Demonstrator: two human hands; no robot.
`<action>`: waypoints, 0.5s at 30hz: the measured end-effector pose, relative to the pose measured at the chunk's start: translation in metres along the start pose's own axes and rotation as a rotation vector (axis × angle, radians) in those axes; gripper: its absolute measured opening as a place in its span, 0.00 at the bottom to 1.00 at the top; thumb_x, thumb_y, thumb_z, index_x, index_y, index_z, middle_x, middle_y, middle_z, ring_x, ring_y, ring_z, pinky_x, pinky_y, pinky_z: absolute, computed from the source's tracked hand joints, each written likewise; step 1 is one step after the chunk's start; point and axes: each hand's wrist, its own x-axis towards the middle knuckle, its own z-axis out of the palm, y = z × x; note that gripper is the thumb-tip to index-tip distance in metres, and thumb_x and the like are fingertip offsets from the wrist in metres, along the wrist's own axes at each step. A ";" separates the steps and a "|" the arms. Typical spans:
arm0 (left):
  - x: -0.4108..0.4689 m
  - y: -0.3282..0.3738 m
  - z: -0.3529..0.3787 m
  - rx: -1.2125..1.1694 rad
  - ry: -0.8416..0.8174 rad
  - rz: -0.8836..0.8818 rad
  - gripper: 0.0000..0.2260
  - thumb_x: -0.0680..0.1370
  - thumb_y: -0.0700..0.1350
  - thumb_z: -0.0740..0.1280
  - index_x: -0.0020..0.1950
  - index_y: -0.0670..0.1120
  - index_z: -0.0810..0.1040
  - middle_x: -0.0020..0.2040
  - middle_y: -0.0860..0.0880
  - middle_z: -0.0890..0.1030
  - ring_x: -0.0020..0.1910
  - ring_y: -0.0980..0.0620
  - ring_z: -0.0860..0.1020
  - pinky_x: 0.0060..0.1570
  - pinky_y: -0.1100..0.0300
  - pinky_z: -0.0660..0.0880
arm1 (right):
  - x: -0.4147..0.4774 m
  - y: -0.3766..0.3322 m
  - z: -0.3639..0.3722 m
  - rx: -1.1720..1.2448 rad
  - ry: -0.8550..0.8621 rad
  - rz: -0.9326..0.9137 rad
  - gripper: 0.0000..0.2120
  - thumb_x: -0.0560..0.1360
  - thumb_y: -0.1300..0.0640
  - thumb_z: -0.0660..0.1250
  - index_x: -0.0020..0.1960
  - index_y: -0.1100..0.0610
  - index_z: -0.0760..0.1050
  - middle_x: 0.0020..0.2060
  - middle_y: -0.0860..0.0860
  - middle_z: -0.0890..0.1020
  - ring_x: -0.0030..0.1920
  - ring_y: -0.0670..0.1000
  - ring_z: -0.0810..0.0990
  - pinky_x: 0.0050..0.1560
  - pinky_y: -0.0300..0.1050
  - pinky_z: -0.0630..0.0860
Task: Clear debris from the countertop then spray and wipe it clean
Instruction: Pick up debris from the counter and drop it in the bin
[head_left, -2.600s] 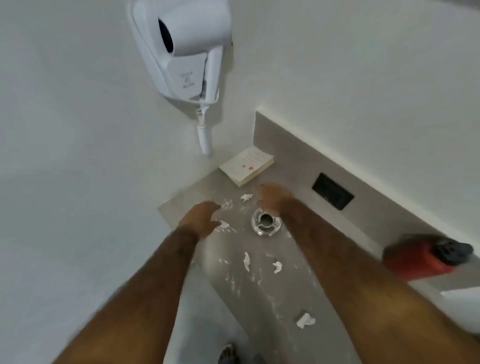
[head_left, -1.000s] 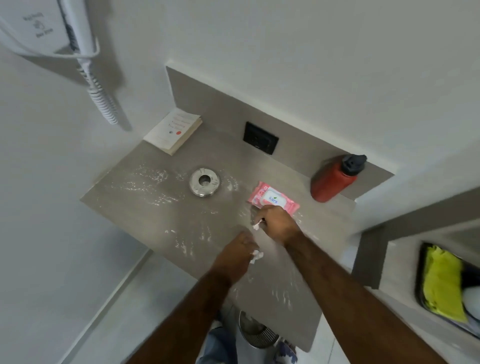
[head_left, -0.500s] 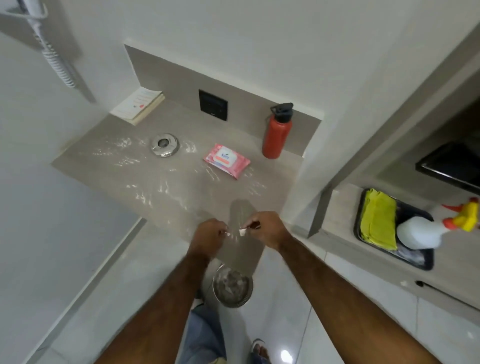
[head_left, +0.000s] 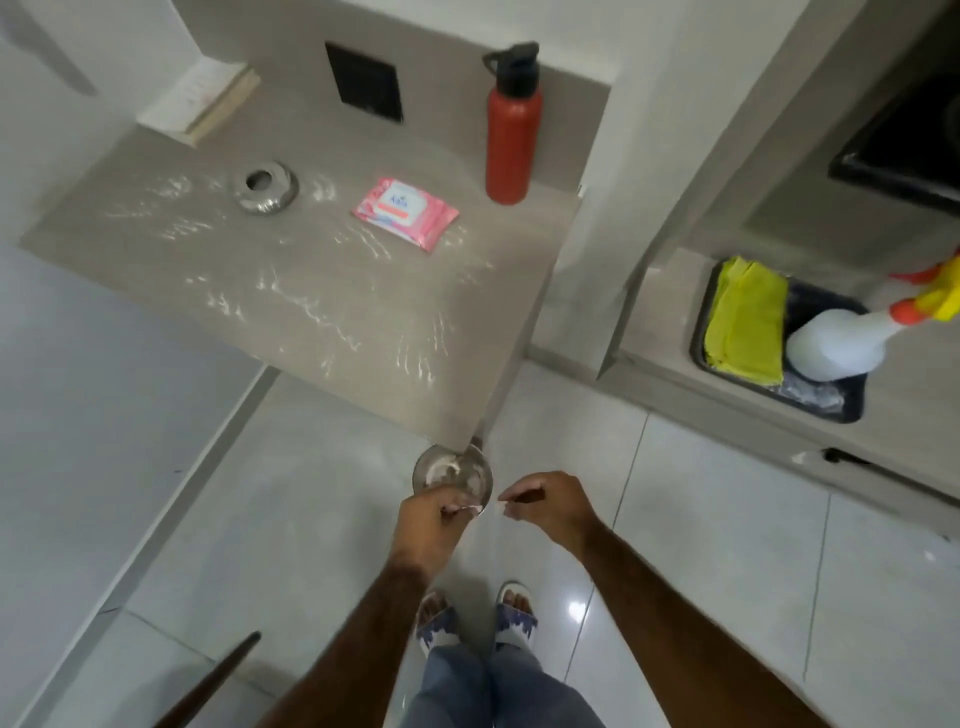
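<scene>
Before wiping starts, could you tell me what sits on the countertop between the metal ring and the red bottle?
In the head view, the pink wipes packet lies flat between the metal ring and the red bottle.

left hand (head_left: 431, 522) pinched closed, right hand (head_left: 545, 506) pinched closed

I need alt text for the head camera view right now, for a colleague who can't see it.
Both hands, left hand and right hand, pinch small white scraps over a round metal bin on the floor below the countertop edge. The smeared countertop holds a pink wipes packet, red bottle and metal ring; a spray bottle and yellow cloth wait in a tray at right.
</scene>
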 end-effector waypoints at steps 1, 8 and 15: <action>0.008 -0.016 0.007 0.005 0.016 -0.026 0.15 0.73 0.42 0.76 0.37 0.64 0.82 0.42 0.59 0.86 0.44 0.59 0.84 0.49 0.62 0.80 | 0.009 0.018 0.011 0.026 0.020 0.040 0.09 0.70 0.64 0.81 0.49 0.54 0.89 0.42 0.44 0.88 0.43 0.42 0.87 0.48 0.32 0.81; 0.093 -0.133 0.064 -0.023 0.106 -0.127 0.12 0.74 0.44 0.75 0.39 0.62 0.82 0.44 0.57 0.87 0.45 0.60 0.84 0.52 0.58 0.82 | 0.122 0.113 0.089 0.233 0.156 0.246 0.09 0.68 0.58 0.82 0.48 0.54 0.89 0.46 0.50 0.90 0.49 0.53 0.89 0.58 0.50 0.85; 0.171 -0.210 0.104 -0.026 0.148 -0.190 0.05 0.74 0.38 0.75 0.47 0.47 0.87 0.46 0.50 0.87 0.49 0.50 0.85 0.53 0.65 0.79 | 0.221 0.170 0.141 0.275 0.156 0.338 0.09 0.73 0.61 0.77 0.43 0.47 0.84 0.49 0.51 0.89 0.53 0.53 0.88 0.60 0.51 0.84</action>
